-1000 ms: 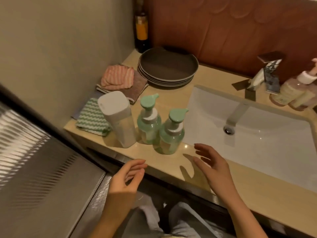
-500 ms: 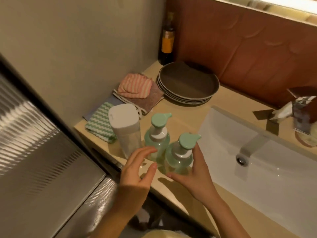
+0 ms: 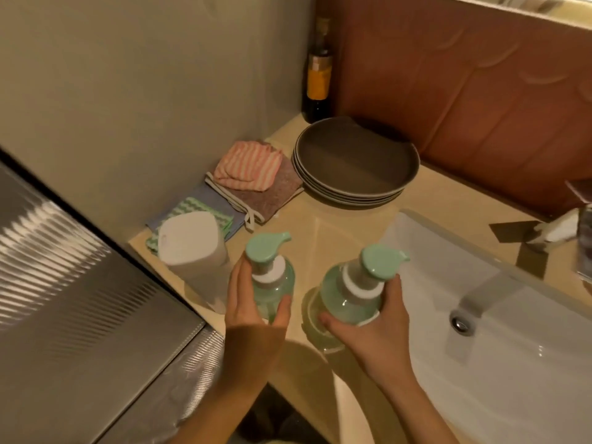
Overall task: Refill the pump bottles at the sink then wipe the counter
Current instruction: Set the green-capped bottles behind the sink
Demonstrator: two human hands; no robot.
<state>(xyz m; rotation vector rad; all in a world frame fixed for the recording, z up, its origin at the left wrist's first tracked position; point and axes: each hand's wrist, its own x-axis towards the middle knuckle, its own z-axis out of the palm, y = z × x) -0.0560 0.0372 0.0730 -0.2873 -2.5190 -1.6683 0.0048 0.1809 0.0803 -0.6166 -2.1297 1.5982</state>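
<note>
The left pump bottle (image 3: 273, 285) was gripped by the left hand (image 3: 251, 318), with thumb and fingers curled round its green body. The right pump bottle (image 3: 350, 299) was clasped likewise by the right hand (image 3: 379, 331), from below and behind. Both bottles were held upright over the front of the counter (image 3: 336, 225), just left of the sink (image 3: 519, 341). A white container (image 3: 192, 248) was stood close beside the left hand, with folded cloths (image 3: 248, 166), stacked plates (image 3: 355, 161) and a dark bottle (image 3: 318, 75) ranged behind.

Left hand (image 3: 253, 322), right hand (image 3: 378, 334), side by side, each grip curled round
</note>
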